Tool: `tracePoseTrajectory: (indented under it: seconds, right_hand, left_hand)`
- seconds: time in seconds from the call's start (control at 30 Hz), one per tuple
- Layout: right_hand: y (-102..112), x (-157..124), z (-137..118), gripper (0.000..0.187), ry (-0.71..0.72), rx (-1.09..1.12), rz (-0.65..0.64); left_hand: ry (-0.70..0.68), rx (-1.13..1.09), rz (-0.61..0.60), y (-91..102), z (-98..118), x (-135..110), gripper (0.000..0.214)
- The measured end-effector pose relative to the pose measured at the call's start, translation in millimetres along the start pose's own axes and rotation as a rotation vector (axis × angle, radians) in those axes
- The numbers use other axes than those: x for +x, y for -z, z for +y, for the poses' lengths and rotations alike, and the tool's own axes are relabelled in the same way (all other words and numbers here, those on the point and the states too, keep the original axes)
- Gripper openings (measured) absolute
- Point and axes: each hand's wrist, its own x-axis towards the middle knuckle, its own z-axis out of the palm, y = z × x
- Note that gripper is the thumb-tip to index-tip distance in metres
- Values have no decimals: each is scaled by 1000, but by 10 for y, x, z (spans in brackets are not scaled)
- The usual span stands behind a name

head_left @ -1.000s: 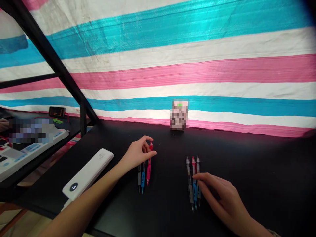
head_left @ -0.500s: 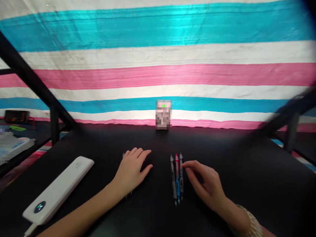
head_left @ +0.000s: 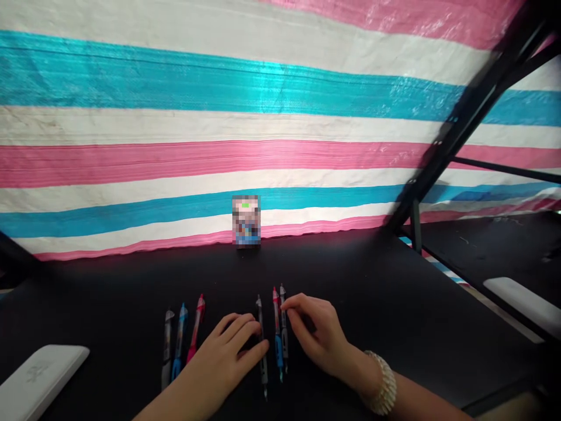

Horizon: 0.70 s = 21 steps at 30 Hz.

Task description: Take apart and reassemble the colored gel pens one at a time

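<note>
The black table (head_left: 350, 280) carried two sets of three pens lying in parallel rows, probably so that each set stayed tidy: one set (head_left: 180, 339) lay free at about 9 o'clock from the hands. The left hand (head_left: 228, 356) rested flat at 9 o'clock of the other set (head_left: 274, 333), fingers together and touching the black pen (head_left: 262, 345). At 3 o'clock, the right hand (head_left: 322, 339) had its fingers loosely curled against the outer pen, clamped on nothing.
</note>
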Motion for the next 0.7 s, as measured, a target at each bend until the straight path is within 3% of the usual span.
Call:
tracePoseTrajectory:
  seconds: [0.27, 0.53, 0.7]
  right_hand:
    - [1, -1, -9, 17, -40, -8, -92]
    - [19, 18, -45, 25, 104, -157, -363]
    - [-31, 0, -14, 25, 121, -177, -365]
  left_hand:
    - [-43, -25, 96, 31, -39, 5, 35]
    - [54, 98, 149, 272, -139, -100, 35]
    - [76, 177, 121, 319, -103, -138, 30]
